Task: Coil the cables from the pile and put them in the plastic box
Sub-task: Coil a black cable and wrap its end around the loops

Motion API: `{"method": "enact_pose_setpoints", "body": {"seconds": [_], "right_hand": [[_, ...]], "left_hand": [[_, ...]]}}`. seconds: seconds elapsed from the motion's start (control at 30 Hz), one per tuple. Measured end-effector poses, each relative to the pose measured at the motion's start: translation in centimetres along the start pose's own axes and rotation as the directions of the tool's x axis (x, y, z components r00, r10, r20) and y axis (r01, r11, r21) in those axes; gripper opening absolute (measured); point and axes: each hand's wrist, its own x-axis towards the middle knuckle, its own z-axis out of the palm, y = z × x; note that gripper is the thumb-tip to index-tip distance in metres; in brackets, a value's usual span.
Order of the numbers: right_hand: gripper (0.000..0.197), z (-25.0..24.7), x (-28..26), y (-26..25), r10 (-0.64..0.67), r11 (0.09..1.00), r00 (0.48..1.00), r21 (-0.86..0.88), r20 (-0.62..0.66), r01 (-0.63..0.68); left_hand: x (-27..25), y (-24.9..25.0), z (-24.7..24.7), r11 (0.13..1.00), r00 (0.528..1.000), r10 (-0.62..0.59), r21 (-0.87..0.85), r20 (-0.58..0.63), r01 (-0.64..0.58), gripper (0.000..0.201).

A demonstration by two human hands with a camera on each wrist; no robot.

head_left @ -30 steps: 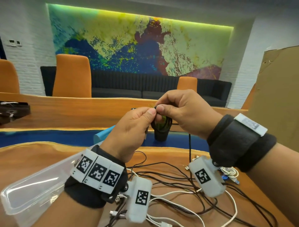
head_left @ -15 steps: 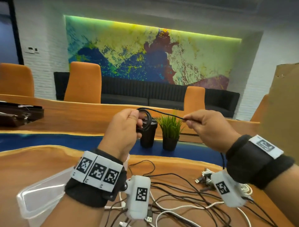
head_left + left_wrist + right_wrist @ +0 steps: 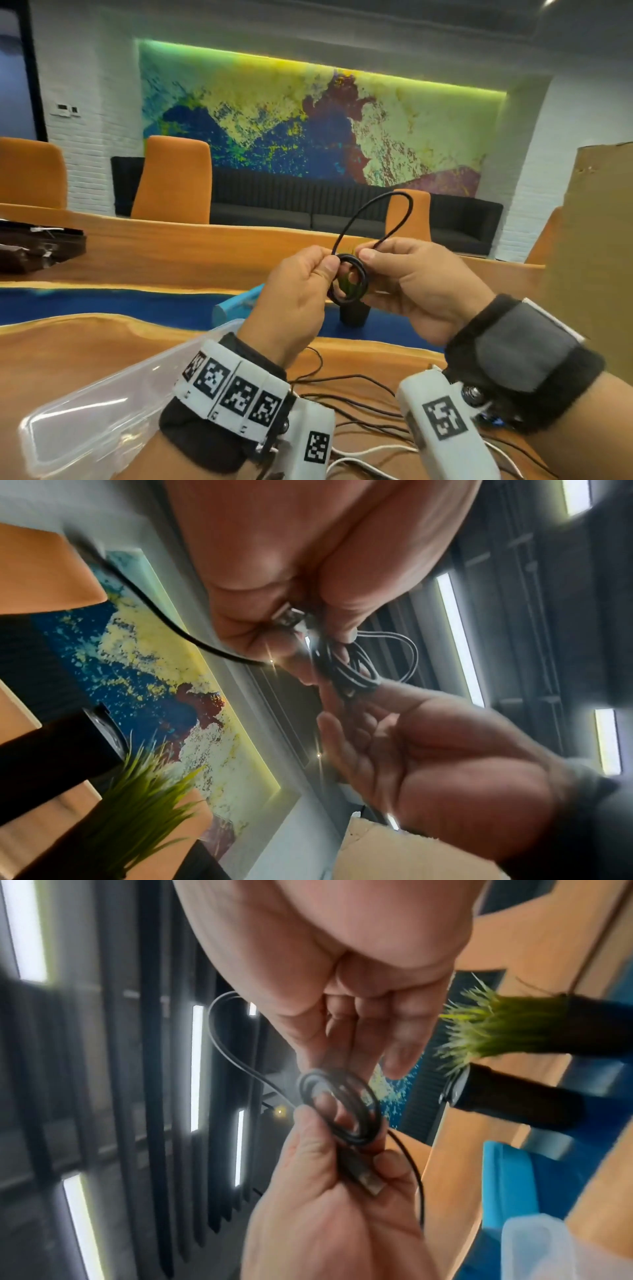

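Observation:
In the head view both hands are raised above the table. My left hand (image 3: pixel 325 270) pinches a small coil of black cable (image 3: pixel 349 286) between thumb and fingers. My right hand (image 3: pixel 368 257) pinches the same cable right beside the coil, and a free loop (image 3: pixel 394 209) arches above both hands. The right wrist view shows the coil (image 3: pixel 342 1110) and its USB plug (image 3: pixel 368 1181) held in the left palm. The clear plastic box (image 3: pixel 102 411) lies at the lower left. The pile of black and white cables (image 3: pixel 359 404) is spread on the table under my wrists.
A small potted plant (image 3: pixel 354 310) and a light blue object (image 3: pixel 239 303) stand on the blue strip behind the hands. A cardboard sheet (image 3: pixel 599 257) rises at the right. A dark case (image 3: pixel 34 246) lies on the far table at the left.
My right hand, which held the cable stretched out to the right, has come back to the left hand. The cable now bows up in a loop beside the coil.

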Motion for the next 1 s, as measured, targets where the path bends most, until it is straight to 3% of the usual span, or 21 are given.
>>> {"method": "enact_pose_setpoints", "body": {"seconds": [0.17,0.23,0.3,0.33,0.37,0.4,0.43,0.47,0.5,0.57,0.7,0.77,0.8,0.9,1.0], "right_hand": [[0.014,-0.3,0.1,1.0,0.127,0.979,0.989,0.153,0.076,-0.137],[0.024,-0.3,0.1,1.3,0.111,0.976,0.994,0.187,0.007,-0.110],[0.035,-0.2,-0.7,1.2,-0.055,0.998,0.979,0.019,-0.198,0.060],[0.033,-0.2,-1.3,1.2,-0.251,0.960,0.923,-0.196,-0.292,0.199],[0.027,-0.3,-1.9,1.3,-0.489,0.831,0.829,-0.432,-0.270,0.350],[0.017,-0.3,-2.5,1.3,-0.670,0.624,0.731,-0.627,-0.124,0.466],[0.009,-0.1,-2.9,1.4,-0.738,0.413,0.672,-0.747,0.060,0.520],[0.009,0.2,-3.0,1.6,-0.719,0.252,0.663,-0.812,0.206,0.527],[0.014,0.3,-2.8,1.8,-0.664,0.153,0.692,-0.854,0.284,0.497],[0.022,0.4,-2.3,1.9,-0.581,0.044,0.750,-0.908,0.316,0.417],[0.020,0.7,-1.9,1.5,-0.483,-0.092,0.787,-0.916,0.383,0.390],[0.015,0.2,-1.5,1.1,-0.432,-0.073,0.794,-0.894,0.428,0.443],[0.011,-0.2,-1.2,0.8,-0.404,-0.008,0.802,-0.879,0.439,0.477],[0.007,-2.0,-1.1,-0.5,-0.228,0.336,0.873,-0.807,0.431,0.486],[0.020,-3.4,-1.8,-0.7,-0.084,0.687,0.901,-0.631,0.425,0.362]], "left_hand": [[0.0,-0.1,0.3,0.996,0.997,0.061,0.074,-0.057,-0.057,0.025],[0.0,-0.4,0.6,0.994,0.994,0.077,0.087,-0.076,-0.071,0.026],[0.1,-0.8,0.8,0.996,0.991,0.057,0.075,-0.118,-0.048,0.026],[0.2,-0.9,0.8,0.997,0.989,0.050,0.073,-0.136,-0.040,0.027],[0.2,-1.0,0.7,0.996,0.988,0.052,0.082,-0.144,-0.040,0.026],[0.2,-0.9,0.7,0.993,0.988,0.066,0.109,-0.142,-0.050,0.026],[0.2,-0.9,0.7,0.987,0.988,0.087,0.147,-0.130,-0.068,0.026],[0.1,-0.8,0.8,0.979,0.987,0.108,0.183,-0.116,-0.085,0.026],[0.0,-0.7,0.9,0.973,0.987,0.121,0.211,-0.107,-0.096,0.026],[-0.1,-0.7,1.1,0.963,0.985,0.132,0.252,-0.113,-0.100,0.026],[-0.1,-1.0,1.5,0.949,0.984,0.125,0.306,-0.127,-0.081,0.025],[-0.1,-1.2,1.6,0.946,0.984,0.128,0.311,-0.120,-0.086,0.025],[-0.2,-1.3,1.7,0.942,0.984,0.139,0.322,-0.112,-0.097,0.025],[-0.4,-1.6,2.1,0.914,0.982,0.173,0.383,-0.078,-0.131,0.025],[0.3,-2.2,1.1,0.894,0.972,0.190,0.434,-0.141,-0.112,0.024]]}}
